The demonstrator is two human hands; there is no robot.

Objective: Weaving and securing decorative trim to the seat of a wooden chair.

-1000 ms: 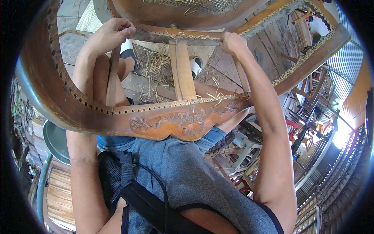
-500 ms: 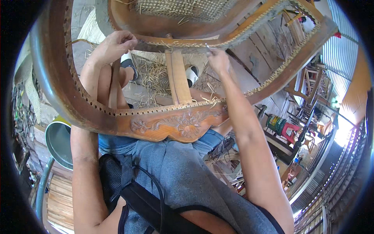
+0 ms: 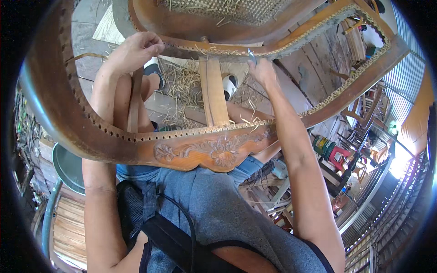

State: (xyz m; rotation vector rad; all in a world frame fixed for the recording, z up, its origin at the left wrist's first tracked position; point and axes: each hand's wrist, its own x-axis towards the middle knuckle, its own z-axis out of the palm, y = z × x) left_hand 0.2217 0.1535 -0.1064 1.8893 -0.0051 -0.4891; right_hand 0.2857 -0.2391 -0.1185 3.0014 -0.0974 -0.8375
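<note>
A carved wooden chair frame lies across my lap, its open seat edged with small drilled holes. Along the far rail of that opening, my left hand rests with bent, closed fingers; whatever they pinch is hidden. My right hand is closed round a small shiny metal tool, held at the same rail farther right. Only the tool's tip shows, so its exact kind is unclear. Frayed straw-coloured cane bits stick out of the rail between my hands. A wooden crosspiece spans the opening.
Beyond the rail is the woven cane back panel with loose straw on it. Cane scraps litter the floor around my feet. A green bucket stands at left, near a slatted wooden seat. Several chairs crowd the right.
The chair frame appears shifted slightly right and down in view. My right hand has moved slightly right with it, and the metal tool's tip shows more clearly. My left hand stays at the rail.
</note>
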